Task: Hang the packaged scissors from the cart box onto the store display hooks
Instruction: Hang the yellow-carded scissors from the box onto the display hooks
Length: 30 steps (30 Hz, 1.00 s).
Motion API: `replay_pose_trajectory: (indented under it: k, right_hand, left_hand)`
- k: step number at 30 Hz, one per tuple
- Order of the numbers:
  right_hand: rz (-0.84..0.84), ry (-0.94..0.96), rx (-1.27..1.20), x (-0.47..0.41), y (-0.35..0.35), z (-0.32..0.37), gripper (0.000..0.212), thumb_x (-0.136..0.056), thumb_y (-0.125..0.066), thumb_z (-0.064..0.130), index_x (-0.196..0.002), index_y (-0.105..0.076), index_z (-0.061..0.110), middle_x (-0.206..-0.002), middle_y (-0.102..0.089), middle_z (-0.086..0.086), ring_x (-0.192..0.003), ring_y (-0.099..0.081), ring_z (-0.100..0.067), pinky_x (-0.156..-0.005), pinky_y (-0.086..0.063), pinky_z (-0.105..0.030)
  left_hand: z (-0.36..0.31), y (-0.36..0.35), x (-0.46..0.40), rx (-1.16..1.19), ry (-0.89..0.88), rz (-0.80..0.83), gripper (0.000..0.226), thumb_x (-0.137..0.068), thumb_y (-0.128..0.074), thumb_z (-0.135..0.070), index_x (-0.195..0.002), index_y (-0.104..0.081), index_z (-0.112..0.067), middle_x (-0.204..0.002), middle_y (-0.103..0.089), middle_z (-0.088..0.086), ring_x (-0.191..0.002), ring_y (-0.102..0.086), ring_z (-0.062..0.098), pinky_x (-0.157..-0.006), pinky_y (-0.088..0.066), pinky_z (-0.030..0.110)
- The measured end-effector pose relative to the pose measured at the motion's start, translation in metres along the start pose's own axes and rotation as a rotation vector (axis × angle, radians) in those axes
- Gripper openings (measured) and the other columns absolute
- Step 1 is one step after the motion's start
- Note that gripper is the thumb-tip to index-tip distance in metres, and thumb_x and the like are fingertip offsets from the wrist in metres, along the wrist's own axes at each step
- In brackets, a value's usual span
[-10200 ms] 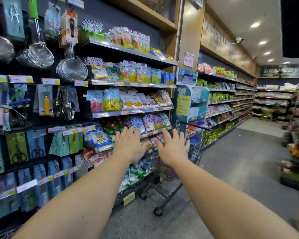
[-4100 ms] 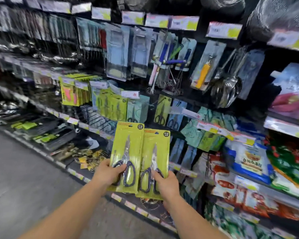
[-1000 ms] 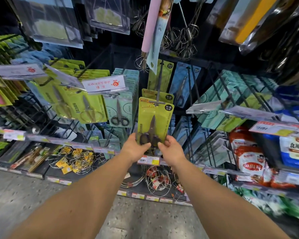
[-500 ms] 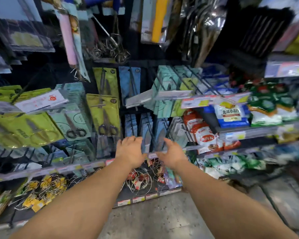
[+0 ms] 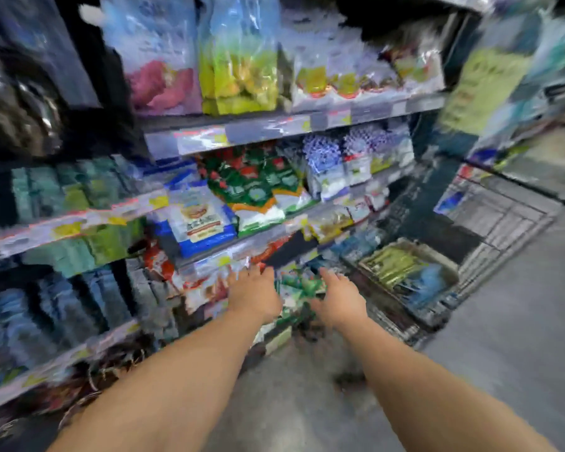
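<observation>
The packs lie in the box, yellow-green cards stacked toward its left half with something blue in the right corner; the blur keeps me from counting them or seeing which way the hang holes face. The box sits in the cart, at the right end of the shelves.

Both my hands are bare and carry nothing. The left hand and right hand are stretched forward, fingers loose and spread, in front of the lowest shelf edge, short of the box and to its left.

I judge this to be the reach for the next packs. To do it well I would bring the right hand over the box's near rim first and take the top card by its lower edge, leaving the hole end free for the hook. I would lift straight up so the stack beneath does not slide. The display hooks are out of view, so I would turn back left only once the grip is firm.
</observation>
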State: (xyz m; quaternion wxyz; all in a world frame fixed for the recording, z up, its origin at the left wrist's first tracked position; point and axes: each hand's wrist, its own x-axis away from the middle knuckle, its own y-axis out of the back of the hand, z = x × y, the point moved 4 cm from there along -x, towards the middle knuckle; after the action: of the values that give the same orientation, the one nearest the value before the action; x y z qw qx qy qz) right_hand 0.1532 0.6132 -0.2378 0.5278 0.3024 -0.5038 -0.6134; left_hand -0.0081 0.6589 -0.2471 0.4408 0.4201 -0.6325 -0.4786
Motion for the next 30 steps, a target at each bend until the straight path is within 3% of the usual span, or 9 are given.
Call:
replay_pose_trajectory:
  k: [5, 9, 18, 30]
  right_hand:
    - [-0.044, -0.16, -0.078, -0.019, 0.043, -0.102, 0.071, -0.087, -0.059, 0.045, -0.148, -0.027, 0.031, -0.148, -0.037, -0.004, -0.133, -0.04, -0.03, -0.102, -0.042, -0.044]
    - [-0.072, -0.264, -0.15, -0.039, 0.056, -0.157, 0.069, -0.087, -0.06, 0.044, -0.147, -0.028, 0.031, -0.143, -0.042, -0.005, -0.127, -0.045, -0.031, -0.101, -0.045, -0.044]
    - [-0.079, -0.456, -0.27, -0.128, 0.064, -0.236, 0.069, -0.086, -0.062, 0.041, -0.146, -0.03, 0.028, -0.141, -0.045, -0.009, -0.124, -0.049, -0.03, -0.102, -0.045, -0.044]
    - [0.014, -0.628, -0.384, -0.259, 0.038, -0.296, 0.066, -0.09, -0.061, 0.036, -0.147, -0.031, 0.023, -0.138, -0.05, -0.009, -0.115, -0.057, -0.028, -0.091, -0.051, -0.037]
  left_hand:
    - [-0.113, 0.006, -0.045, 0.025, -0.136, 0.039, 0.075, -0.089, -0.053, -0.057, -0.15, -0.027, -0.023, -0.155, -0.03, 0.006, -0.144, -0.023, 0.029, -0.118, -0.018, 0.049]
    - [-0.169, 0.0, -0.081, -0.004, -0.213, 0.038, 0.076, -0.088, -0.052, -0.059, -0.15, -0.026, -0.024, -0.154, -0.032, 0.006, -0.143, -0.026, 0.029, -0.116, -0.022, 0.047]
    - [-0.234, -0.028, -0.198, 0.02, -0.299, 0.163, 0.084, -0.087, -0.054, -0.06, -0.154, -0.016, -0.024, -0.157, -0.027, 0.007, -0.143, -0.026, 0.03, -0.116, -0.025, 0.046]
    - [-0.287, -0.059, -0.347, 0.02, -0.362, 0.272, 0.086, -0.085, -0.061, -0.056, -0.153, -0.02, -0.023, -0.155, -0.033, 0.006, -0.14, -0.036, 0.029, -0.111, -0.035, 0.041]
